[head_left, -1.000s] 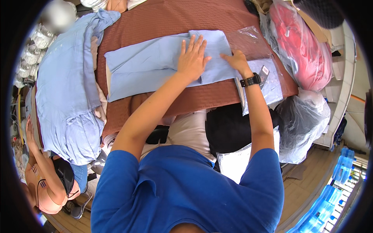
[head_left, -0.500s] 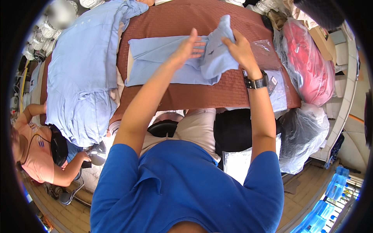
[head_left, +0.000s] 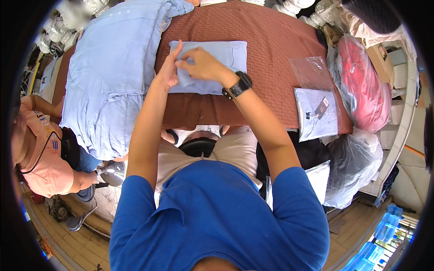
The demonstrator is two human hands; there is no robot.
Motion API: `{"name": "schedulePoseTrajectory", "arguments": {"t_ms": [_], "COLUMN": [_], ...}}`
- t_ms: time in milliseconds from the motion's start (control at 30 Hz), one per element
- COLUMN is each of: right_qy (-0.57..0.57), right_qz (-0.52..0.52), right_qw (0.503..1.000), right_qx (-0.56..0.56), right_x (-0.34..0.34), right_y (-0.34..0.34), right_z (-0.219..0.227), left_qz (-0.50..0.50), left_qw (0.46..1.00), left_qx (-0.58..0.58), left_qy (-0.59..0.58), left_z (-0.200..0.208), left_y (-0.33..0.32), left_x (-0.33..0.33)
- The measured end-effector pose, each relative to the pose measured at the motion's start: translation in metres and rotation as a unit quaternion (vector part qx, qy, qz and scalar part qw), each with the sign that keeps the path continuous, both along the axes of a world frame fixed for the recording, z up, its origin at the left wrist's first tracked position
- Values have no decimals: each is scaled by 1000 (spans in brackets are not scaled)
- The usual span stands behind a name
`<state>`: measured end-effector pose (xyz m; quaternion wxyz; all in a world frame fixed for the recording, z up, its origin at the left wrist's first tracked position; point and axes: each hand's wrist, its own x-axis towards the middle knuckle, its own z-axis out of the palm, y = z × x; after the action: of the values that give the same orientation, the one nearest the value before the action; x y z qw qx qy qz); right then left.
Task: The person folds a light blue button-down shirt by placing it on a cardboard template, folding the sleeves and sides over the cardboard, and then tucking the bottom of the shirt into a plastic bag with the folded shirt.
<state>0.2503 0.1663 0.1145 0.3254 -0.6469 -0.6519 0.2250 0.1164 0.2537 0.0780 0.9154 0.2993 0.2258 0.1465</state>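
Note:
A light blue garment, folded into a neat rectangle, lies on the brown textured table cover. At its left edge is my left hand, open, fingers stretched up and away from me, holding nothing. My right hand reaches across to the same edge, wearing a dark watch on the wrist. Its fingers are curled in a pinch beside my left hand, seemingly on the cloth, though the fingertips partly hide the contact. Beneath both hands the cloth looks slightly rumpled.
A tall pile of light blue shirts stands left. At right lie a bagged folded garment with a dark tag, a clear plastic sleeve and bagged red items. A person in a peach shirt sits at far left.
My right hand has swung left with the garment's right end, so the garment is now a shorter rectangle. My left hand has drawn back to its left edge. The view has shifted slightly.

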Motion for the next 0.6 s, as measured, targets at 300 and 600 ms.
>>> {"name": "schedulePoseTrajectory", "arguments": {"t_ms": [300, 600], "right_qy": [-54, 135], "right_qz": [-245, -287], "right_qw": [950, 948], "right_qx": [189, -16], "right_x": [66, 90], "right_y": [-52, -78], "right_z": [-43, -65], "left_qz": [133, 161], "left_qw": [942, 904], "left_qx": [234, 278], "left_qy": [199, 282], "left_z": [3, -36], "left_y": [-15, 11], "left_x": [23, -5]}}
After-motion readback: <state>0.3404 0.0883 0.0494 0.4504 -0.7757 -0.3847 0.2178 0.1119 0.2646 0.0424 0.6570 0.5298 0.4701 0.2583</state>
